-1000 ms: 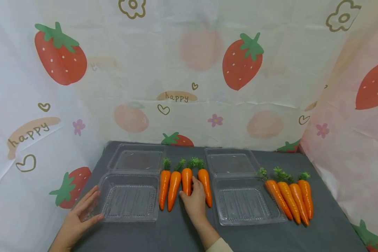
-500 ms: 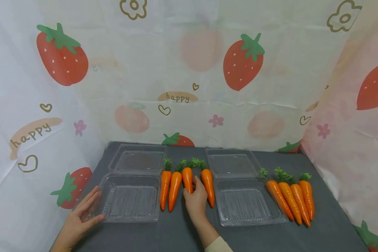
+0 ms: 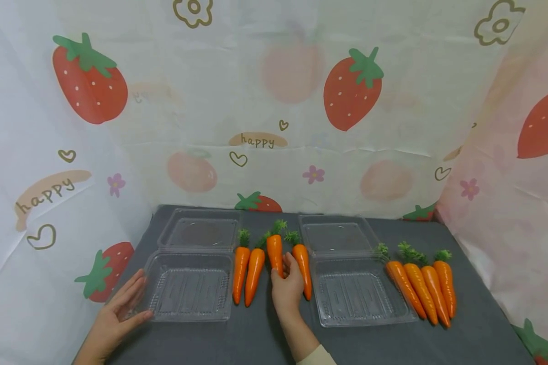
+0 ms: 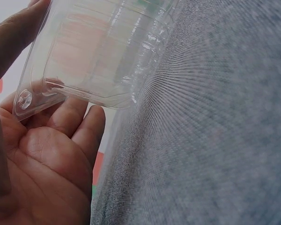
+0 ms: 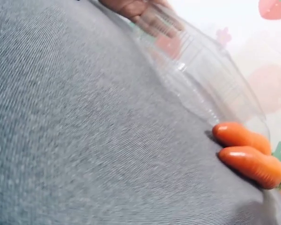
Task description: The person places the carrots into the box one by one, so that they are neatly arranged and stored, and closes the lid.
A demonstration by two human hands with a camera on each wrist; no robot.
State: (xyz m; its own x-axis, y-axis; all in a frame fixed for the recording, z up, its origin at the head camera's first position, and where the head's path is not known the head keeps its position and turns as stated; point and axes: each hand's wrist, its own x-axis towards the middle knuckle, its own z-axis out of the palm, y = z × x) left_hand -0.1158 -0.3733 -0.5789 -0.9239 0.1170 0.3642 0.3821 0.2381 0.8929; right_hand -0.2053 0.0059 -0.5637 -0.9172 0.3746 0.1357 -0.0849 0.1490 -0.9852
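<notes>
My right hand (image 3: 288, 286) pinches an orange carrot with green leafy top (image 3: 274, 250) between thumb and fingers, its lower tip hidden by the hand. Two carrots lie to its left, the nearer one a carrot (image 3: 254, 276); another carrot (image 3: 303, 268) lies just right of the hand. At the left, my left hand (image 3: 111, 322) rests its relaxed, spread fingers against the side of a clear plastic container (image 3: 189, 289). In the left wrist view, the fingers (image 4: 90, 129) touch this container's corner (image 4: 25, 101).
A second clear container (image 3: 353, 299) stands open at right, its lid (image 3: 335, 238) folded back. The left container's lid (image 3: 201, 230) is also folded back. Several carrots (image 3: 422, 289) lie beside the right container on the grey cloth (image 3: 255, 339). A printed curtain (image 3: 265, 167) surrounds the table.
The right hand has shifted slightly right, and the carrot in its fingers has moved up and right, away from the two at left. The carrot at its right has shifted right. The left hand stays put.
</notes>
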